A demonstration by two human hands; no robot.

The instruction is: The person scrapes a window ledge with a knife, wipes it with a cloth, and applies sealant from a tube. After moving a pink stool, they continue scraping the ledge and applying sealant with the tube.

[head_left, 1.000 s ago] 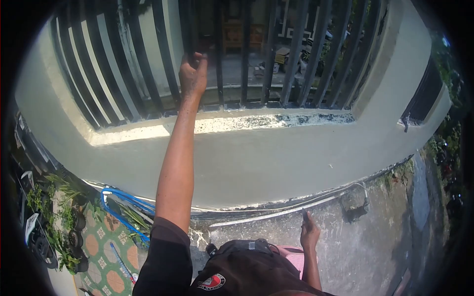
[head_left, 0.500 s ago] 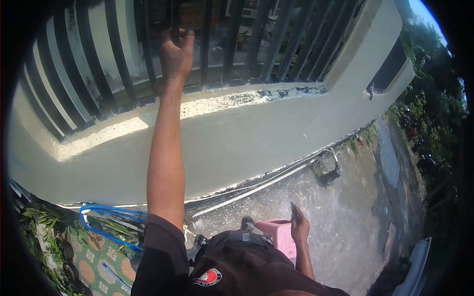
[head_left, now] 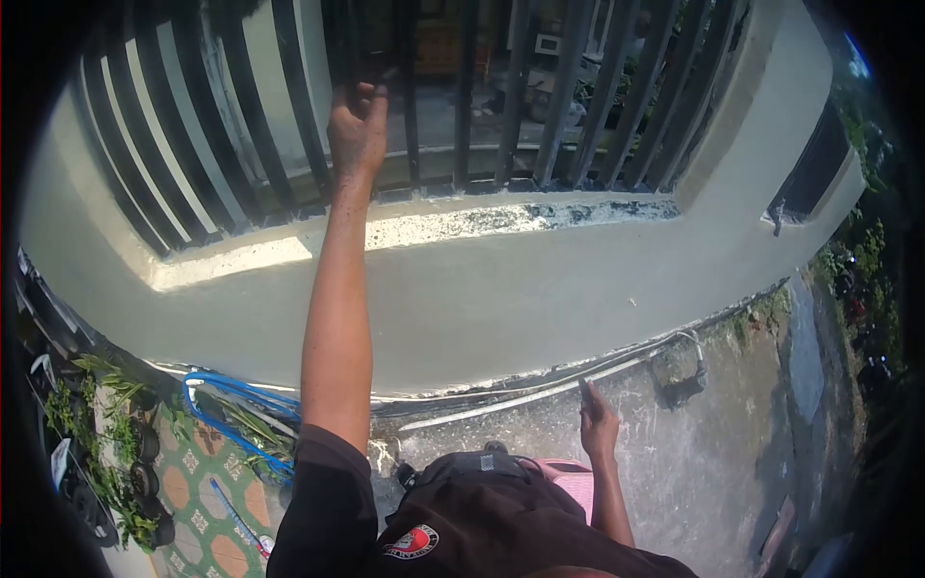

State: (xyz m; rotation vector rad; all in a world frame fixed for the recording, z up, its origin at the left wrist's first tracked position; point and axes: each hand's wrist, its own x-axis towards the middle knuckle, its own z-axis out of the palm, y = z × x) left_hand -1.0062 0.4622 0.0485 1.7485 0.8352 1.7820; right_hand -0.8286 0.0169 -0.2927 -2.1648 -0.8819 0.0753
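At a dark upright metal bar of the grille, my left hand is raised with its fingers curled closed around the bar. A small pale bit shows by the fingertips, too blurred to name. The arm crosses in front of the grey wall. Lower down at my right side, my right hand is closed on a thin dark flat object that sticks up past the fingers. Its kind I cannot make out. A pink basket-like container is partly hidden behind my right forearm.
A pale ledge runs under the bars. Along the wall's foot lie a white pipe and a stone block. On the left are a coiled blue hose, plants and patterned tiles. Concrete ground stretches right.
The view has shifted, so the wall and bars sit lower and further right. My left hand stays at the same bar. My right hand has risen a little, and less of the pink container shows.
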